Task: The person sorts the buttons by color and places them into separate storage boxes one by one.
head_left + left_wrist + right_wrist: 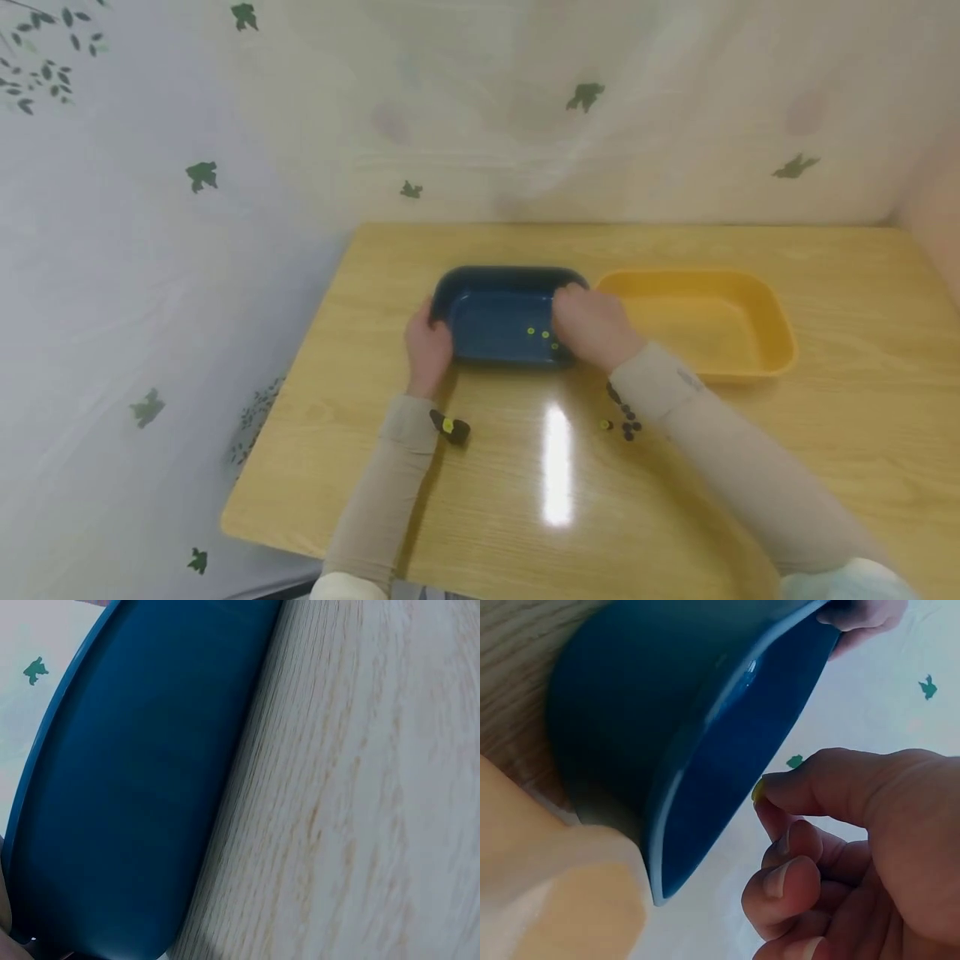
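At the rim on the left end of a dark blue tray (495, 362) is my left hand (429, 346), its fingers gripping the edge. The right wrist view shows the same hand at the tray's far end. My right hand (847, 832) pinches a tiny yellow piece (758, 790) between thumb and index finger, the other fingers curled. In the head view, my right hand (592, 325) is over the tray's right end. Inside the tray lie small round yellow pieces, one of them a yellow disc (531, 331), toward its right side.
An orange-yellow tray (780, 362) stands right beside the blue one. Several small dark round pieces (628, 425) lie on the wooden table (510, 483) below the right forearm, with a yellow-topped piece (606, 425) to their left. Behind the table hangs a pale leaf-printed curtain (480, 108).
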{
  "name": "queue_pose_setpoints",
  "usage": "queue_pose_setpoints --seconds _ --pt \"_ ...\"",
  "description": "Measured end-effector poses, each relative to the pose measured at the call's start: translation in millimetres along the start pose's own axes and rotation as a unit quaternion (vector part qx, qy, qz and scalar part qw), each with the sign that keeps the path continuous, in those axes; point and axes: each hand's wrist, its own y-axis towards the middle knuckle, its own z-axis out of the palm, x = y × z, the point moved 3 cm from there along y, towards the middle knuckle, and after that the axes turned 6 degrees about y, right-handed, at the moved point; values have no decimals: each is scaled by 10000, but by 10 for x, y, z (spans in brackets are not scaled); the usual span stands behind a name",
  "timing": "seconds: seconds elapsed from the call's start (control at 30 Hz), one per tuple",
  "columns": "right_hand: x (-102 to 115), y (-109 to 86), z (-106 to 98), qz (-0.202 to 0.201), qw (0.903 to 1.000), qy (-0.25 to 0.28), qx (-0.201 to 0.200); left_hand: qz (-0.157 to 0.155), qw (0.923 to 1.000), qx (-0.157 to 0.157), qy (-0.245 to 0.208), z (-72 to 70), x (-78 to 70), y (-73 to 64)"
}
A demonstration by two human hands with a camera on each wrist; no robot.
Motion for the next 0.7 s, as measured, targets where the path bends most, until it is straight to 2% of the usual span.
queue_pose_setpoints --seconds 0.27,0.7 --pt "-16 77 -14 -102 9998 -134 -93 38 10000 11 -10 -5 -12 1" --pt "-120 189 37 151 9992 101 356 26 10000 4 -10 4 -1 10"
